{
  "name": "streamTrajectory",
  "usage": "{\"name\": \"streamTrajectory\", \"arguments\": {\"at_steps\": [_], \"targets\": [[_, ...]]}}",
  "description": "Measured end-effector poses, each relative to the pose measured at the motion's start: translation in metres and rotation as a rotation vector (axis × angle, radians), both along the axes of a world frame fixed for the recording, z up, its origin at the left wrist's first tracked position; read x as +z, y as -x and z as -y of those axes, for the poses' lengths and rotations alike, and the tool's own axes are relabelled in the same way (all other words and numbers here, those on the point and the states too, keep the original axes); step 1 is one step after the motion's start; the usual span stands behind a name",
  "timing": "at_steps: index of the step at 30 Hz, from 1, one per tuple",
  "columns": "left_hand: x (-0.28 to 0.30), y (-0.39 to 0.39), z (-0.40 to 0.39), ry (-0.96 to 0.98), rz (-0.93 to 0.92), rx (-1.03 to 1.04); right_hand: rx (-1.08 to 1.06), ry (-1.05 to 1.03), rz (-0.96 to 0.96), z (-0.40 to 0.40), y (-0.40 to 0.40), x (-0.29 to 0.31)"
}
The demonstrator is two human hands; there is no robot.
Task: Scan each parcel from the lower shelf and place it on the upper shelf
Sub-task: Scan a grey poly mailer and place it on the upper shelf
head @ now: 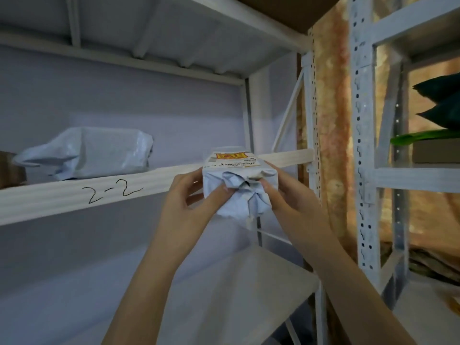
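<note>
- Two hands, left hand (185, 195) and right hand (290, 197), each grip grasping the white parcel (239, 181), as I see it.
- Parcel at upper shelf (74, 192) front edge, possibly resting on it.
- Second parcel (87, 153) lies on that shelf, left.

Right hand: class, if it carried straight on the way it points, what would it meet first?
The right hand already grips the white parcel. Pushed onward, it would probably meet the shelf's front rail marked 2-2 first, though depth is unclear.
</note>
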State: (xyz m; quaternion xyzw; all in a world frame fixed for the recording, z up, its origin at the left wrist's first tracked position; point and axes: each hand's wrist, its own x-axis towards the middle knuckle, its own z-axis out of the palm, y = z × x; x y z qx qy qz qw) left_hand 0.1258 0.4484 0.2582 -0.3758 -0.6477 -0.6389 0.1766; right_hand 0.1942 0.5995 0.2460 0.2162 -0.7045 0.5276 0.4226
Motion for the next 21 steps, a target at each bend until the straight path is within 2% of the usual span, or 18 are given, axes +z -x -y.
{"name": "streamTrajectory", "arguments": {"at_steps": [6, 11, 21], "targets": [[0.030, 0.049, -0.009, 0.039, -0.147, 0.175, 0.005, 0.027, -0.071, -0.009, 0.058, 0.030], [0.046, 0.076, -0.017, 0.053, -0.167, 0.290, 0.026, 0.011, -0.111, -0.017, 0.105, 0.048], [0.048, 0.120, -0.041, 0.196, -0.175, 0.645, -0.026, -0.057, -0.005, -0.040, 0.196, 0.051]]}}
